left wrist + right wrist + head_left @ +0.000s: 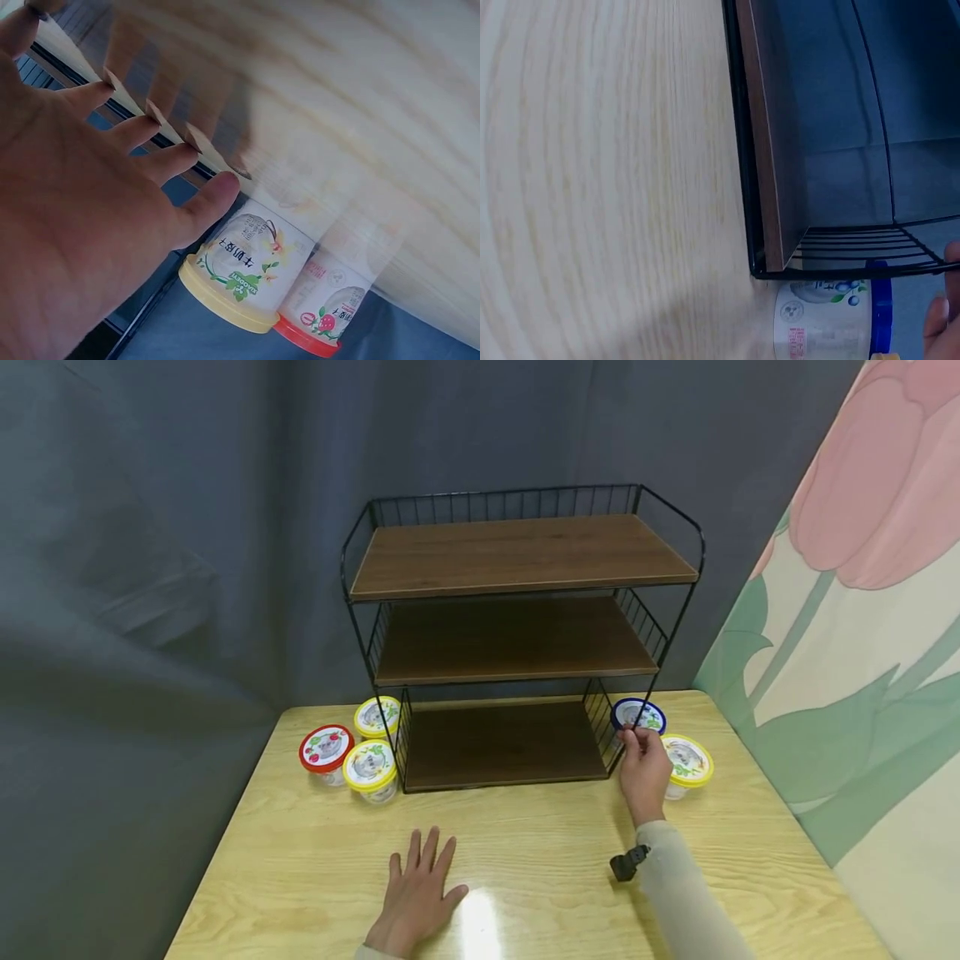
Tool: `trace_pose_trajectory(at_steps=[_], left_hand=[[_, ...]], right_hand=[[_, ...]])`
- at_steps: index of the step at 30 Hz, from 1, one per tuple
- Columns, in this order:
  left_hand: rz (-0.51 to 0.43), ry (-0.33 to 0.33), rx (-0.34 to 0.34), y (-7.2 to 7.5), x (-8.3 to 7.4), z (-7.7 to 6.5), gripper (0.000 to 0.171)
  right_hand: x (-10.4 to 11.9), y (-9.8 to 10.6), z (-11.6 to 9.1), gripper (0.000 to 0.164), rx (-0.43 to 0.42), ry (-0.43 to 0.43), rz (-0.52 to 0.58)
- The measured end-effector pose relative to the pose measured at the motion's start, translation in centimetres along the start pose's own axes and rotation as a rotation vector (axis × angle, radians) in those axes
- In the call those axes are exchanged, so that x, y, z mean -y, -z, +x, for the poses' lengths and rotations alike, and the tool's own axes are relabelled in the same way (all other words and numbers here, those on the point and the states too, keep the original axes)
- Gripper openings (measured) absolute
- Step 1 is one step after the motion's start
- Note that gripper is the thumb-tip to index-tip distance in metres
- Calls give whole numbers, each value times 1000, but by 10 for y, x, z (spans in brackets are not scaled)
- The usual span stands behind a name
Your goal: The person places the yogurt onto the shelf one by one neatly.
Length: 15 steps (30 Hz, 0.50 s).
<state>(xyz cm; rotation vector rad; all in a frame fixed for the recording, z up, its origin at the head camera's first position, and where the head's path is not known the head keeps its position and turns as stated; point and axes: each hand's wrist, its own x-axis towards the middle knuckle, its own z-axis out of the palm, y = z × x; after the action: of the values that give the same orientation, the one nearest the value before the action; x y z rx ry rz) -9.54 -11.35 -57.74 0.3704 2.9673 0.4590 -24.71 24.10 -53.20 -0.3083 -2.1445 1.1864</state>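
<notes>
My left hand [417, 893] lies flat on the table with the fingers spread, and in the left wrist view its fingertips [217, 191] meet the tabletop. My right hand [645, 774] pinches the front right post of a three-tier shelf rack [517, 560], low on its side. In the right wrist view, fingertips [935, 316] show at the right edge, beside that black wire post. Just behind this hand stands a blue-lidded tub [639, 714], partly covered by the post and fingers. A yellow-lidded tub [690, 762] stands to the hand's right.
Left of the rack stand a red-lidded tub [327, 748] and two yellow-lidded tubs, a front one [371, 763] and a rear one [372, 717]. A dark curtain [480, 427] hangs behind the wooden table [525, 843]. A flower-patterned wall [862, 693] borders the right side.
</notes>
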Motion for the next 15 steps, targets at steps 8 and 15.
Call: trace_pose_trajectory(at_steps=[8,15], left_hand=[[118,-90,-69,-7,-3,-2,58],[200,-72,-216,-9,3,-1,53]], right_hand=[[-8,-4,3,17,36,2,42],[-11,-8,3,20,60,9,32]])
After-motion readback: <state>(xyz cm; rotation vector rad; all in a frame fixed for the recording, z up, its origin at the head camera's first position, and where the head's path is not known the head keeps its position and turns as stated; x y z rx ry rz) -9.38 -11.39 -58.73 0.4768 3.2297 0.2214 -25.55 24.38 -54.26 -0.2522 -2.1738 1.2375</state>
